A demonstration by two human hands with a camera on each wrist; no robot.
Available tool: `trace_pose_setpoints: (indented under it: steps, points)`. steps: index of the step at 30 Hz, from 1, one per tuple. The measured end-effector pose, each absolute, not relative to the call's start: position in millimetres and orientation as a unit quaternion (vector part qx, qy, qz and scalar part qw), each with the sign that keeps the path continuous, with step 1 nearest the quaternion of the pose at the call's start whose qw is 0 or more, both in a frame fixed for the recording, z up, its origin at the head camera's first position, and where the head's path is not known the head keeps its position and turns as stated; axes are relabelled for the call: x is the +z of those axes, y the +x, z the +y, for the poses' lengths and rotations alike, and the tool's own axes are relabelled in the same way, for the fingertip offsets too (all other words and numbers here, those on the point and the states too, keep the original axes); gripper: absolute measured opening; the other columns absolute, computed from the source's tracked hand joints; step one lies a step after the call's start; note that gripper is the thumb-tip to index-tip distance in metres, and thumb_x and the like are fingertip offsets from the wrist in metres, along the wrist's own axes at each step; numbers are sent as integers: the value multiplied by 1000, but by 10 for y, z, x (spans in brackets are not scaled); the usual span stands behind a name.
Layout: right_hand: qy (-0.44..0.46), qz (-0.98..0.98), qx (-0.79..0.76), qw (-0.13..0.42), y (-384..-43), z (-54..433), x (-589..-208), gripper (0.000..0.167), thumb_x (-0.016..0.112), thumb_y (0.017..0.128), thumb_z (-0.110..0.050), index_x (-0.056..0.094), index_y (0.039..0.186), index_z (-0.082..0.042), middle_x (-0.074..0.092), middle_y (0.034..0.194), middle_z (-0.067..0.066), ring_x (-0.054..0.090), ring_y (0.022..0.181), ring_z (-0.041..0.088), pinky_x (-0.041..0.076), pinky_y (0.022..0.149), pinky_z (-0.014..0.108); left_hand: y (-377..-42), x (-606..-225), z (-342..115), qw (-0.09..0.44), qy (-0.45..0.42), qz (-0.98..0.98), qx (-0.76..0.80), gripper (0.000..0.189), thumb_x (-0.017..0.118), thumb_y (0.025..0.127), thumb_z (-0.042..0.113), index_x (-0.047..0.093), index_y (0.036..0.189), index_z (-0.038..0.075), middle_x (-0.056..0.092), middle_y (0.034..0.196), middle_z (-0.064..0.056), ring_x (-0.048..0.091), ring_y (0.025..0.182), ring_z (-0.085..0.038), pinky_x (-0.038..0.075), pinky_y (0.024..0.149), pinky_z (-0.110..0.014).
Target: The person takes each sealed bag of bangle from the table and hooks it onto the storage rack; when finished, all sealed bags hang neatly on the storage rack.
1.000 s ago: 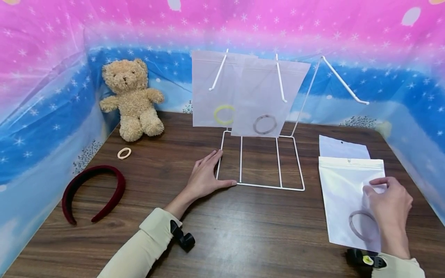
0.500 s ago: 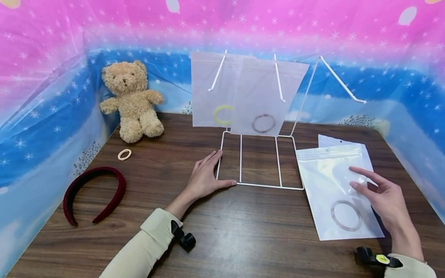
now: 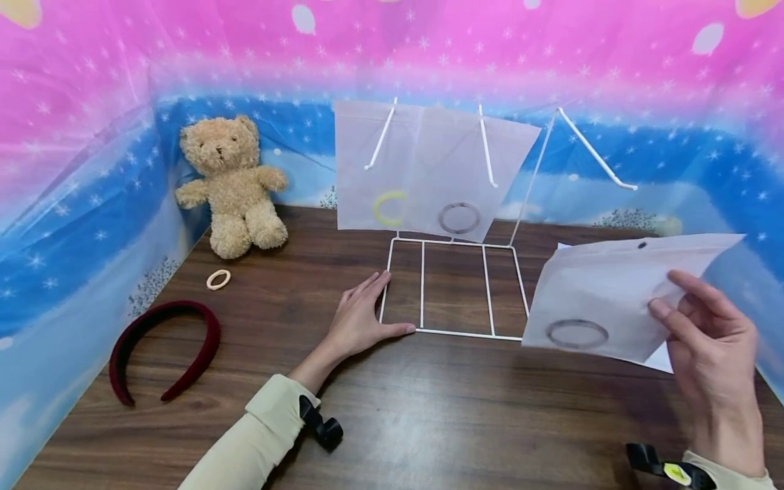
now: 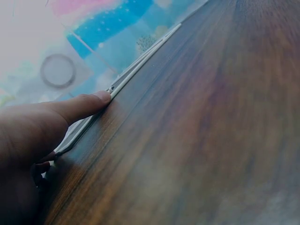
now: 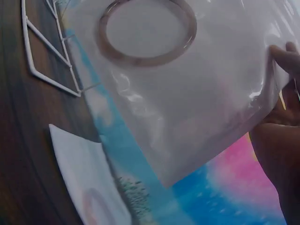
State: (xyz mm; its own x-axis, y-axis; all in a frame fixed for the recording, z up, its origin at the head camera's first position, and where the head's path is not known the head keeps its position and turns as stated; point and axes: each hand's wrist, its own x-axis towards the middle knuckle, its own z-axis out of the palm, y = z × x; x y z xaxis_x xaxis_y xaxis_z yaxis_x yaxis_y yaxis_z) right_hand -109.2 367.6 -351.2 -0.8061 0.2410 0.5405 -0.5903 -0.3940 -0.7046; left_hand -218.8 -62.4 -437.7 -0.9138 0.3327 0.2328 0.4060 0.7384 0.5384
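Observation:
My right hand (image 3: 713, 347) pinches a frosted plastic zip bag (image 3: 606, 286) between thumb and fingers, lifted and tilted to the right of a white wire display rack (image 3: 453, 333). In the right wrist view a brownish bangle (image 5: 143, 61) shows inside it. Another bag (image 5: 70, 157) lies on the table beneath, mostly hidden in the head view. My left hand (image 3: 361, 316) rests at the rack's front left corner, thumb along the front wire, fingers straight at the side wire. Two bags hang on the rack: one (image 3: 358, 184) with a yellow ring, the other (image 3: 450, 156) with a dark bangle.
The rack's right hook (image 3: 597, 150) carries no bag. A teddy bear (image 3: 229, 184) sits at the back left. Before it lie a small cream ring (image 3: 210, 280) and a dark red headband (image 3: 208, 340). Printed cloth (image 3: 294, 170) walls the table's back and sides.
My right hand has lifted the bag off the one beneath it and tipped it so its top swings up and right. The left hand stays at the rack's corner.

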Motion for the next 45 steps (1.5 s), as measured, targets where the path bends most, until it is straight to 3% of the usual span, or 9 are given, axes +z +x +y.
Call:
trace_pose_setpoints:
  steps: [3,6,8,31,38,45]
  points:
    - [211,-468,817,264,-1066,3590,-3343,49,45,81,36,39,129,28,59,107,35,64,95,32,54,85,36,-2182,-4393,-633,57,-195,-930,-306,108,77,69,66,37,152,10,37,154,-5,29,142,-22,24,109,-46]
    - [177,-525,782,284,-1047,3502,-3200,50,50,83,31,43,132,23,46,137,32,55,120,36,48,94,37,-2181,-4396,-650,57,-193,-930,-306,108,77,69,66,36,152,10,37,155,-4,29,142,-21,24,109,-46]
    - [147,-558,760,298,-1050,3451,-3136,50,53,84,27,45,133,20,44,142,30,49,127,37,47,95,35,-2182,-4399,-660,57,-191,-930,-307,108,77,69,66,36,152,10,37,155,-4,29,142,-21,24,109,-45]
    - [104,-591,747,287,-1348,3379,-3178,51,59,85,21,51,134,13,48,141,25,55,120,33,52,87,30,-2197,-4463,-704,59,-188,-935,-296,109,75,69,69,36,152,10,37,154,-7,30,142,-22,25,109,-46]
    - [134,-535,792,263,-1652,3376,-3253,53,56,84,26,49,135,13,50,137,27,52,121,33,52,88,36,-2194,-4451,-679,61,-185,-935,-296,110,76,68,68,36,152,10,36,154,-7,30,142,-22,26,108,-45]
    - [120,-532,802,243,-1978,3359,-3254,53,59,87,18,51,138,6,45,144,20,45,131,32,53,87,36,-2202,-4429,-632,59,-191,-937,-287,110,75,69,70,35,153,11,36,155,-8,29,142,-21,26,108,-45]
